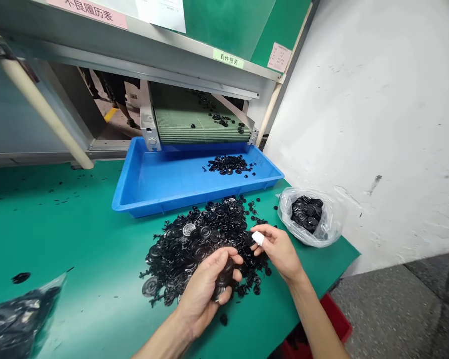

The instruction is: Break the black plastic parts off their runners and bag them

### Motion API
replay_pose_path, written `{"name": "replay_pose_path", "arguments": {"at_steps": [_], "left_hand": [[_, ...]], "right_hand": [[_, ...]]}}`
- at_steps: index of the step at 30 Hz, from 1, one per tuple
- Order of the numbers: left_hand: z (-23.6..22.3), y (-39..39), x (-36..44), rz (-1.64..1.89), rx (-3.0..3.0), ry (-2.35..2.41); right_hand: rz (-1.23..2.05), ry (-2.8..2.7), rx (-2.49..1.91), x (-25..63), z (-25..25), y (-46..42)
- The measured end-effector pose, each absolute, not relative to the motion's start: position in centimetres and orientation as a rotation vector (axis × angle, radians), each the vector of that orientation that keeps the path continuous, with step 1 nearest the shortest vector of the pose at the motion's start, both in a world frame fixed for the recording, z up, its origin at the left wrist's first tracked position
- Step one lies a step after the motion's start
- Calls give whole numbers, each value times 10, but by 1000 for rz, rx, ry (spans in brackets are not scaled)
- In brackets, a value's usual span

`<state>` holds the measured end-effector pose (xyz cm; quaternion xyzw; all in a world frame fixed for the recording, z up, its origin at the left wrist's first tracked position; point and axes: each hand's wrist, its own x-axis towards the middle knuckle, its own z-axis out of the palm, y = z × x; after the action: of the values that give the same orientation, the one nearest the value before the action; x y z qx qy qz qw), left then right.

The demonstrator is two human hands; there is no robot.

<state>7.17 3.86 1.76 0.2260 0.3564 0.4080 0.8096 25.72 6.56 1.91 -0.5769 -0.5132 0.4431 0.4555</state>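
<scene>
A heap of black moulded plastic discs with runner bits [183, 254] lies on the green table top [63, 224], and a few of the discs look clear. My left hand [204, 291] is over the heap's near edge, shut on a small stack of black discs [223, 279]. My right hand [279, 249] sits at the heap's right edge, with a white wrap on one finger [258, 238]. Its fingertips are pinched close together, and I cannot tell whether they hold a piece.
A blue plastic tray [142, 192] holds black parts under the end of a green mesh conveyor belt [198, 127]. A clear bag of black discs [331, 224] stands at right, a dark bag [15, 324] at lower left. A white wall rises right.
</scene>
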Motion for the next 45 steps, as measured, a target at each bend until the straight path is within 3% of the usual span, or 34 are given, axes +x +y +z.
{"name": "replay_pose_path", "arguments": {"at_steps": [8, 16, 34, 41, 45], "left_hand": [[14, 31, 78, 791, 826, 890], [14, 23, 79, 852, 1434, 1197], [18, 15, 79, 911, 1517, 1065], [24, 19, 80, 782, 1299, 1011], [22, 20, 80, 733, 1187, 950]], "right_hand": [[1282, -1119, -1271, 229, 19, 32], [716, -1581, -1487, 218, 22, 14], [424, -1484, -1568, 201, 17, 11], [928, -1291, -1438, 215, 13, 8], [1018, -1181, -1402, 223, 13, 7]]}}
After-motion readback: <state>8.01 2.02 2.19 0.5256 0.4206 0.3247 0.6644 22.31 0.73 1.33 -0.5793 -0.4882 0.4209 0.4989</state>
